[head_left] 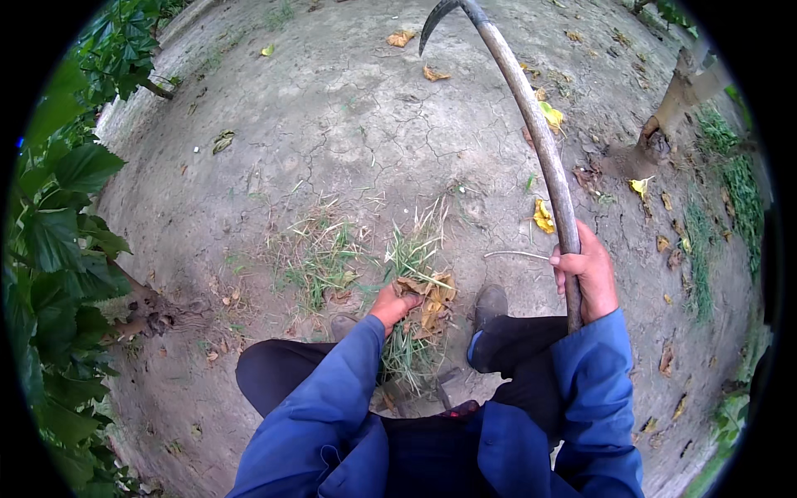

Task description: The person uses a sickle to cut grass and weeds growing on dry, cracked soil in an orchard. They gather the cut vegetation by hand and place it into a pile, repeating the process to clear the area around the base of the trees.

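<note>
My left hand is closed around a bunch of cut grass, with dry brown leaves caught in it. The bunch hangs between my knees, and its lower blades spread below my fist. My right hand grips the long wooden handle of a sickle. Its curved metal blade is at the far end, away from me, with the tip bent to the left. A loose pile of grass lies on the soil just left of the bunch.
Cracked bare soil surrounds me. A tree trunk stands at the far right; another trunk with leafy branches rises on the left. Yellow leaves and a thin twig lie near the handle. Green grass lies farther right.
</note>
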A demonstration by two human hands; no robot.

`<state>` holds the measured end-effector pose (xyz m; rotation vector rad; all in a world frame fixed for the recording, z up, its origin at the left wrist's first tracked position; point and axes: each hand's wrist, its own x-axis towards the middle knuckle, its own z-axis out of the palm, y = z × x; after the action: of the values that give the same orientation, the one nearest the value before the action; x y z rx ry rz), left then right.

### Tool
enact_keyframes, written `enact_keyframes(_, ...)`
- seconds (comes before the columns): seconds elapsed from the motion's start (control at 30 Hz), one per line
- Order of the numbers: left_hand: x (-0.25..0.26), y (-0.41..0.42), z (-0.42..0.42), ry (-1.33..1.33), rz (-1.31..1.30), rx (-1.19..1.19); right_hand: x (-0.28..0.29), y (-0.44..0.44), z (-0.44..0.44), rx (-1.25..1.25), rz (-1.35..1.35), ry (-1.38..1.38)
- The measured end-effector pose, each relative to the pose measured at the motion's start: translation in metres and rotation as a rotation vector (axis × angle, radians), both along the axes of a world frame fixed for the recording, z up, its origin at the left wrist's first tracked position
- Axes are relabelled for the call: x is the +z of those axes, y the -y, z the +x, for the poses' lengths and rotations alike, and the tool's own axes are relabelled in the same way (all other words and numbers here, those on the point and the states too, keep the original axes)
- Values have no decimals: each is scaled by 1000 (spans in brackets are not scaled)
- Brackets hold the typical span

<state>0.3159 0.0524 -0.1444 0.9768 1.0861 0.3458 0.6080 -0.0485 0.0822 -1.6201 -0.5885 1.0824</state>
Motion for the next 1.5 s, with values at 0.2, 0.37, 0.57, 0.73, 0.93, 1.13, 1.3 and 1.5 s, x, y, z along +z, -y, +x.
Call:
enact_keyframes(0.2, 147, -68, -21, 112, 279, 52, 2, 17, 4, -138, 241, 9)
enact_keyframes(0.37, 185, -127, -58, -166, 782, 25, 6, 14, 11, -288, 385, -73)
enact_keyframes(0.57, 133, -151, -86, 143, 281, 459, -11, 6, 10, -293, 368, -268)
enact_keyframes(0.73, 146, -163, -67, 361, 252, 417, -13, 0, 3, -301, 438, -217)
enact_keyframes(0.93, 163, -163, -51, 247, 294, 400, -12, -19, -10, -206, 385, -159)
enact_keyframes(1.13, 152, -183, -87, -28, 671, 423, -9, -12, 1, -210, 383, -43)
enact_keyframes(1.3, 147, -181, -106, -170, 754, 316, -5, 0, 18, -311, 409, 34)
enact_keyframes(1.5, 145, -174, -101, -396, 802, 198, -7, 11, 31, -365, 465, -39)
